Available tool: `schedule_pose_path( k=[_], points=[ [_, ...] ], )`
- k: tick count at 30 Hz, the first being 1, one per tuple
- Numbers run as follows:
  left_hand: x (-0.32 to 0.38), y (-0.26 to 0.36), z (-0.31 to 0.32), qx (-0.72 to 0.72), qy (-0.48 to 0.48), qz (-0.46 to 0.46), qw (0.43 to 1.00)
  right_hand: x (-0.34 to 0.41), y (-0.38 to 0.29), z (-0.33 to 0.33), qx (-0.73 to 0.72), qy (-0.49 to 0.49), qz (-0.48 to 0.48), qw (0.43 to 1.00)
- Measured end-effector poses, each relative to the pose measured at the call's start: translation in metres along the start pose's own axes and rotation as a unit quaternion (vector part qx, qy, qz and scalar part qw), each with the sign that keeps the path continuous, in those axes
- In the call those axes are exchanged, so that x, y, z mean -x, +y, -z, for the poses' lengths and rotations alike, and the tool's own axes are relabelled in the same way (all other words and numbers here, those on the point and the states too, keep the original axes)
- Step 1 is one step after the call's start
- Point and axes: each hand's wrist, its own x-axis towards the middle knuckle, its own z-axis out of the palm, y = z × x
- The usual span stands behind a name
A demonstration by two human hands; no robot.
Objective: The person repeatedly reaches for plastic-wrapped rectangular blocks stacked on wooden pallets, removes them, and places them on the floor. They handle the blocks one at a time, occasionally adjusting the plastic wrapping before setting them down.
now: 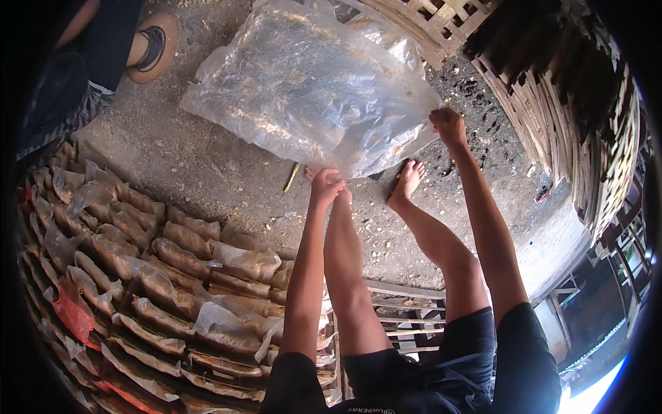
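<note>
A large sheet or bag of cloudy clear plastic (310, 83) stretches out in front of me over the floor. My left hand (327, 186) pinches its near edge, close above my left foot. Farther right, my right hand (448, 127) grips the plastic's right corner. Both arms are held out straight. Brown and pale bits cling to the plastic, and it is wrinkled; whatever lies beneath it cannot be made out. My bare right foot (411, 178) rests on the floor between the two hands, while my left foot is partly covered by the hand and plastic.
Rows of plastic-wrapped packets (170, 290) fill slatted racks at the left. Woven bamboo trays (548, 114) are stacked at the right, and a bamboo lattice (439, 26) stands at the top. Another person's sandalled foot (150, 49) is at upper left. Crumbs litter the concrete floor (207, 171).
</note>
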Motion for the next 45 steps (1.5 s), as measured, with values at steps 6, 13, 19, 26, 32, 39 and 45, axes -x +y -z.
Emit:
schedule_pose_path(
  k=[6, 13, 19, 26, 32, 39, 45],
  points=[
    [-0.077, -0.027, 0.008, -0.186, 0.162, -0.054, 0.968, 0.001, 0.091, -0.009, 0.145, -0.012, -0.030, 0.989],
    [-0.142, -0.010, 0.022, -0.294, 0.358, -0.155, 0.873, -0.006, 0.132, 0.010, 0.223, -0.001, -0.008, 0.975],
    [-0.191, 0.038, 0.009, -0.006, 0.285, -0.005, 0.958, -0.002, 0.118, 0.025, 0.215, 0.043, -0.013, 0.976],
    [-0.194, 0.056, 0.017, 0.287, 0.137, -0.048, 0.947, -0.007, 0.128, 0.050, 0.016, 0.009, -0.035, 0.999],
    [-0.143, 0.066, 0.049, 0.489, 0.037, -0.076, 0.868, 0.000, 0.078, 0.063, -0.387, 0.066, -0.189, 0.900],
    [-0.141, 0.026, 0.101, 0.503, 0.103, -0.089, 0.854, -0.002, 0.090, 0.055, -0.408, -0.005, -0.169, 0.897],
    [-0.090, 0.046, 0.048, 0.501, -0.076, -0.011, 0.862, 0.012, 0.063, 0.037, -0.442, -0.050, -0.196, 0.874]
  ],
)
